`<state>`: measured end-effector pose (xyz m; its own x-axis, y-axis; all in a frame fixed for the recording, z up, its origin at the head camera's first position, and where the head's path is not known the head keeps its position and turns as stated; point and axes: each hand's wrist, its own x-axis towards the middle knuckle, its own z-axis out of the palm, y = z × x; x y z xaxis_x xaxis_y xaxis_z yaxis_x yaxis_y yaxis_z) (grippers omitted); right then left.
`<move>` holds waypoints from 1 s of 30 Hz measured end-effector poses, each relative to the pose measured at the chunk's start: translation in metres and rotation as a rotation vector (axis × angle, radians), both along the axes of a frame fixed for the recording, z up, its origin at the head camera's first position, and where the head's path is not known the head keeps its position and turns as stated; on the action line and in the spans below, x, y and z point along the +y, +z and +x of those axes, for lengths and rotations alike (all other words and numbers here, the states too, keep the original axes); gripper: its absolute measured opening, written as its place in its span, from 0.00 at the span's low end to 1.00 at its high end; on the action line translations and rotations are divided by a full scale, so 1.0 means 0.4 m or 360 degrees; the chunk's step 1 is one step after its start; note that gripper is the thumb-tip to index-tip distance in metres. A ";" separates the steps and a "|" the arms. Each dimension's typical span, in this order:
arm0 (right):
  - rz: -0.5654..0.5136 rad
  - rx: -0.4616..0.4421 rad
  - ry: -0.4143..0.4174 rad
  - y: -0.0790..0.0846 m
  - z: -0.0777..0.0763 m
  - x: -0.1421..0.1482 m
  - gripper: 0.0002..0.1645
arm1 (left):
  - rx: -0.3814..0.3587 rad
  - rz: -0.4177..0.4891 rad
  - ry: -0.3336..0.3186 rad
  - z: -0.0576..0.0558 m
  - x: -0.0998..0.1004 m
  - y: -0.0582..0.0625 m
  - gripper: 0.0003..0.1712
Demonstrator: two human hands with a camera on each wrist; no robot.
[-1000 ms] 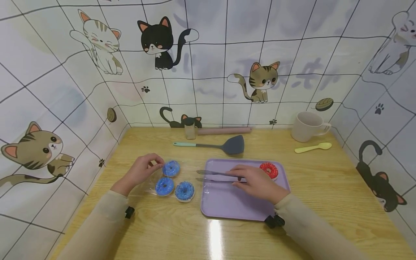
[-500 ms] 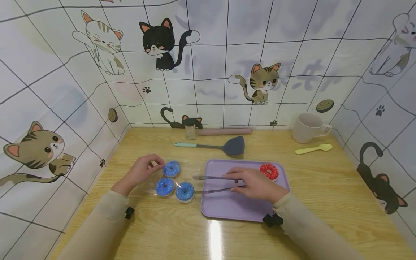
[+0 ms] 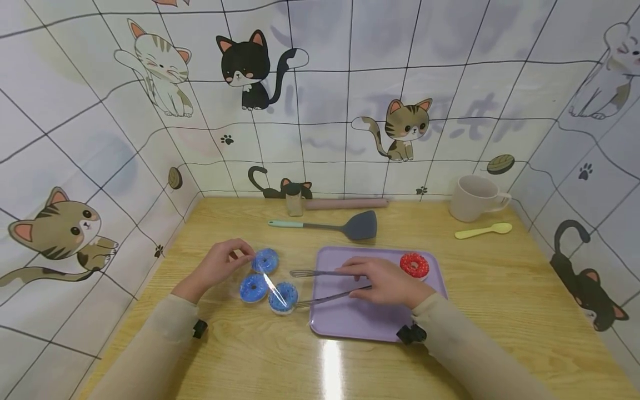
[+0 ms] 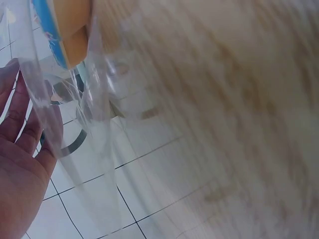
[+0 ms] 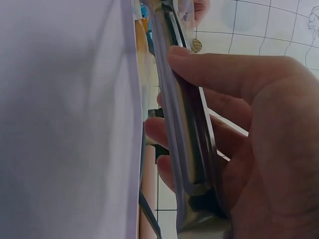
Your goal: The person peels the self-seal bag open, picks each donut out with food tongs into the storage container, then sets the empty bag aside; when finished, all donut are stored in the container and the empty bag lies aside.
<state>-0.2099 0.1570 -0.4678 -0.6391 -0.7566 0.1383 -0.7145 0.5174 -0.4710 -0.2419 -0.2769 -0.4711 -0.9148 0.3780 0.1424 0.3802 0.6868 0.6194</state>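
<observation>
My right hand (image 3: 387,282) grips metal tongs (image 5: 187,119) above the purple tray (image 3: 360,322). Their wire arms are spread apart and point left; the nearer tip is right at a sprinkled blue doughnut (image 3: 285,293). Two more blue doughnuts, an upper one (image 3: 266,260) and a lower one (image 3: 253,288), lie beside it on the table. Clear plastic bag film (image 4: 99,114) hangs about them, with a bright glare across the sprinkled one. My left hand (image 3: 220,264) pinches the film's edge next to the upper doughnut.
A red doughnut (image 3: 414,265) sits at the tray's back right. Behind are a spatula (image 3: 360,225), a rolling pin (image 3: 345,204) and a small dark-capped jar (image 3: 294,201). A mug (image 3: 472,198) and yellow spoon (image 3: 484,230) stand at the far right. Cat-print walls surround the table.
The tongs' arms have spread wider and moved left to the sprinkled doughnut, with my right hand shifting left. A glare on the film has grown. My left hand stays put.
</observation>
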 end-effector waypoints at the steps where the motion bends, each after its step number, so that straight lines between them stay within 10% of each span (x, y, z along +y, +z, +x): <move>1: -0.0002 -0.0018 0.0007 0.000 -0.002 -0.002 0.34 | -0.0007 0.0008 -0.0003 0.001 0.001 0.001 0.03; 19: 0.0014 -0.0169 0.0123 -0.006 0.001 -0.028 0.30 | 0.0050 0.0008 -0.0038 -0.003 -0.002 -0.012 0.03; 30: 0.0007 0.0048 0.0061 0.013 0.031 -0.013 0.29 | 0.0128 0.0001 -0.0081 -0.002 -0.010 -0.011 0.04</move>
